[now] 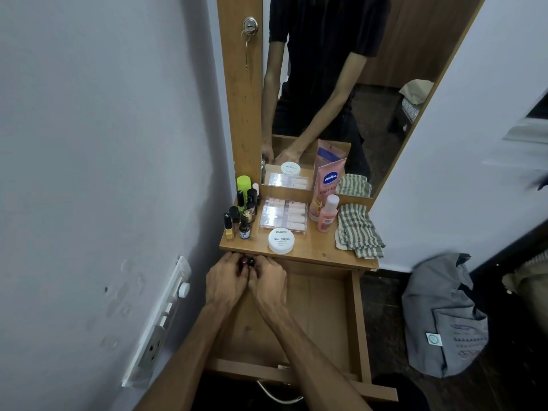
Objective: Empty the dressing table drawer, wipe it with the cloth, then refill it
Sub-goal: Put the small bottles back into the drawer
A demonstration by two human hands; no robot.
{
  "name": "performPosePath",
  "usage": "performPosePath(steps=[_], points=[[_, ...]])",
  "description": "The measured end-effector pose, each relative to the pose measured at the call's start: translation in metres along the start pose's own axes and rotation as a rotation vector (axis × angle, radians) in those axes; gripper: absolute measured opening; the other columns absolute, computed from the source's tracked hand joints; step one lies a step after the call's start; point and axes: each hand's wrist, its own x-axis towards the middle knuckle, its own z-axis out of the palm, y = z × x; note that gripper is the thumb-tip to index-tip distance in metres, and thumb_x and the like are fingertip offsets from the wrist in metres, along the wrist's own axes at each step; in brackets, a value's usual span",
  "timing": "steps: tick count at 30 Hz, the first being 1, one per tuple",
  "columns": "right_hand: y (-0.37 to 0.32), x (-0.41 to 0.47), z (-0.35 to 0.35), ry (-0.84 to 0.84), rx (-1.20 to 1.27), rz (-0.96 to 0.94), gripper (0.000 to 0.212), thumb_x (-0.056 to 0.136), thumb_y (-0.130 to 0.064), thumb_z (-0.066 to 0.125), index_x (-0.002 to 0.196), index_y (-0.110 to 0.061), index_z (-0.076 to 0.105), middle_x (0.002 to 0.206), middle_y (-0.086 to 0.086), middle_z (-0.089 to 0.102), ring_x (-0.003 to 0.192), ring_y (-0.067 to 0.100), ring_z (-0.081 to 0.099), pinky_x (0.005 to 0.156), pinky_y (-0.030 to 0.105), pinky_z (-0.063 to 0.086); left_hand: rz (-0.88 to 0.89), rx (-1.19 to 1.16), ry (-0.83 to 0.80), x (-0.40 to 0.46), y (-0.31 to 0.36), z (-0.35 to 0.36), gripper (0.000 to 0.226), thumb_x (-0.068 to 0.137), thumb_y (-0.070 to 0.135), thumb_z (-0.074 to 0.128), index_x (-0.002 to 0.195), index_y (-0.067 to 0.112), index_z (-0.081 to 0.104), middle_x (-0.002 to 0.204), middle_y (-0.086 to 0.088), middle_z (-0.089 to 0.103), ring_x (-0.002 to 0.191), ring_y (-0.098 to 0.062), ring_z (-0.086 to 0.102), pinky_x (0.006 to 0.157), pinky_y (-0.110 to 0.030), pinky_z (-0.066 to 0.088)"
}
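The wooden drawer [357, 318] is pulled out below the dressing table top [314, 250]. At its far left corner, my left hand [226, 284] and my right hand [268, 287] sit side by side, fingers curled round small dark nail polish bottles [247, 261]. The rest of the drawer floor shows bare wood. On the top stand several nail polish bottles [241, 215], a clear box [283, 215], a white nail polish remover tub [281, 240], a Vaseline tube [326, 188], a pink bottle [327, 213] and the striped cloth [357, 231].
A mirror [341, 84] rises behind the top, with a key in a lock [250, 28] on its left frame. A wall with a switch panel [160, 321] is close on the left. A grey bag [444, 318] lies on the dark floor at right.
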Motion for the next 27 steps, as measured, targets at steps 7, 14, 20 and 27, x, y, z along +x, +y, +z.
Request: performPosePath(steps=[7,14,20,27], points=[[0.000,-0.007,-0.005,0.048,0.046,-0.007,0.030,0.088,-0.015,0.064,0.116,-0.020,0.072,0.109,0.002,0.074,0.096,0.024,0.070,0.084,0.035,0.057,0.007,-0.048,0.014,-0.006,0.001,-0.005,0.023,0.091,0.021,0.067,0.113,0.016,0.070,0.109,-0.003,0.069,0.093,-0.025,0.067,0.078,-0.038,0.055],[-0.019,-0.011,-0.017,0.268,0.167,-0.046,0.009,0.083,-0.026,0.069,0.090,-0.025,0.075,0.085,-0.006,0.073,0.071,0.014,0.068,0.065,0.034,0.056,-0.033,-0.193,0.264,-0.015,0.006,-0.027,0.005,0.085,0.017,0.073,0.087,0.018,0.069,0.081,0.005,0.067,0.071,-0.015,0.062,0.064,-0.028,0.048],[-0.057,0.017,-0.031,0.365,0.235,-0.052,0.020,0.087,-0.042,0.068,0.097,-0.025,0.074,0.080,-0.011,0.072,0.065,0.005,0.065,0.063,0.024,0.050,-0.066,-0.306,0.413,0.019,0.021,-0.057,0.019,0.088,0.036,0.070,0.104,0.030,0.061,0.085,0.019,0.056,0.073,0.001,0.051,0.063,-0.013,0.037],[-0.073,0.046,-0.034,0.293,0.159,0.039,0.031,0.087,-0.049,0.071,0.105,-0.024,0.073,0.086,-0.009,0.072,0.079,0.012,0.066,0.066,0.025,0.043,-0.028,-0.224,0.337,0.050,0.020,-0.068,0.028,0.090,0.041,0.070,0.113,0.024,0.068,0.103,0.011,0.060,0.091,-0.008,0.055,0.071,-0.017,0.041]])
